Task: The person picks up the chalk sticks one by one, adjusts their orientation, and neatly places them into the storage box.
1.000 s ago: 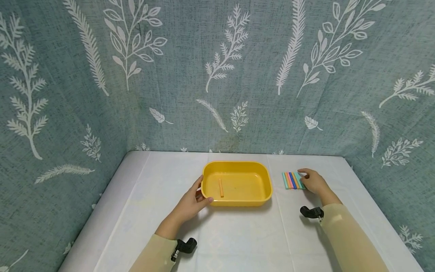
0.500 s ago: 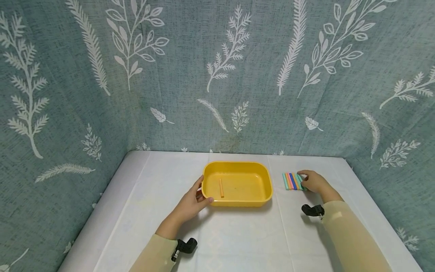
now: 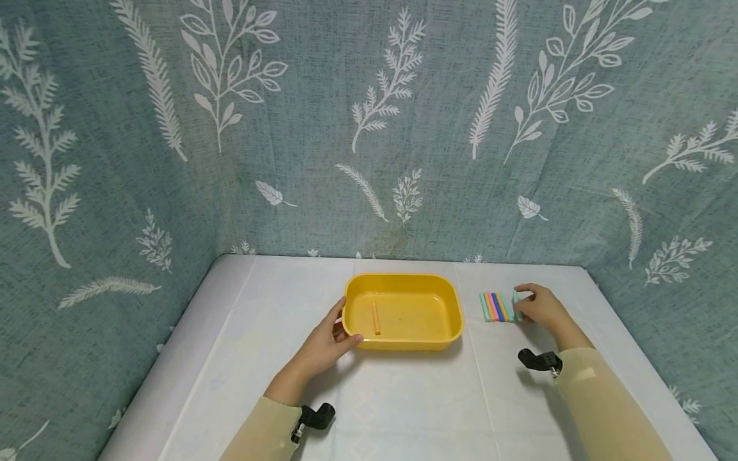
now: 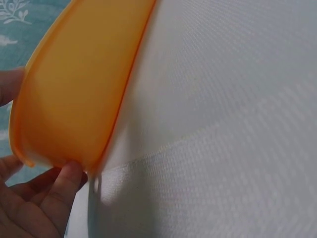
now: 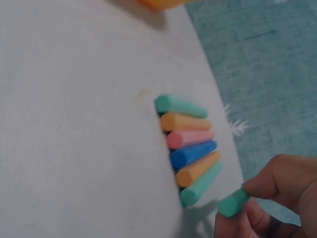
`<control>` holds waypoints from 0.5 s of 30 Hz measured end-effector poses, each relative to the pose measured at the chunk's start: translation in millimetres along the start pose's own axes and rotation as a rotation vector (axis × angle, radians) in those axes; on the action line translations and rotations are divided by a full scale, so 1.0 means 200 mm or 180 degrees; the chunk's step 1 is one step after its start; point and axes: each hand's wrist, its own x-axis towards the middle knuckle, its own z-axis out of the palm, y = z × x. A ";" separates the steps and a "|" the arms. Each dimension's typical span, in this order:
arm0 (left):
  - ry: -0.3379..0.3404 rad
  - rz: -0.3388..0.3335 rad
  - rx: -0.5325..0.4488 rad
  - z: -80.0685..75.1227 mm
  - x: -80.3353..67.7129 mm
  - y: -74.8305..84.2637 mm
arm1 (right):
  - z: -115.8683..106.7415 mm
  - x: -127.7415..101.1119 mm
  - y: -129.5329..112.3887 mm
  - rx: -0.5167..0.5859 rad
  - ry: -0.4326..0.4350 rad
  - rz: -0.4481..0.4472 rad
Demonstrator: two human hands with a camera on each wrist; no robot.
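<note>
Right hand (image 3: 539, 308): fingers pinch a green chalk stick (image 5: 233, 202), lifted just beside the chalk row (image 3: 497, 307) at the table's (image 3: 403, 397) 3 o'clock side. Left hand (image 3: 325, 342): fingers grip the yellow tray (image 3: 446, 333) rim at its 8 o'clock corner; one orange chalk (image 3: 375, 318) lies inside.

yellow tray (image 4: 74, 94) cut off, green chalk (image 5: 232, 202) half-hidden by fingers (image 5: 277, 181)

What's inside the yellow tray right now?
One orange chalk stick lies on the floor of the yellow tray, left of centre. The rest of the floor shows bare. The left hand grips the near-left rim, covering only that corner's outside.
</note>
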 end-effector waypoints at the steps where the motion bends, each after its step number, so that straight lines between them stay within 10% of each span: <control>1: -0.0004 -0.0005 -0.0002 0.00 0.00 0.00 | 0.00 -0.01 -0.01 0.0101 0.0028 -0.0020; 15: -0.0106 -0.0038 -0.0117 -0.06 0.01 0.03 | -0.02 -0.15 -0.20 0.0661 0.0097 -0.0136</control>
